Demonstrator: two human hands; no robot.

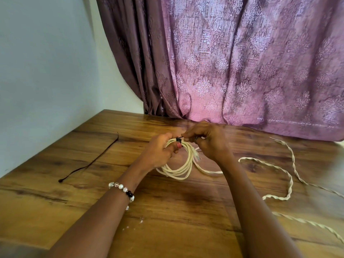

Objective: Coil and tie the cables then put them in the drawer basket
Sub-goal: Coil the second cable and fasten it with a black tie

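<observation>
Lying near the middle of the wooden table (55, 202), the coiled white cable (178, 170) carries a black tie (178, 140) at its top. The left hand (158, 151) grips the coil there, fingers curled round the strands. The right hand (206, 140) pinches the tie's end. A twisted white cable (286, 179) trails toward the right edge; a dark tie (89, 162) lies toward the left edge.
</observation>
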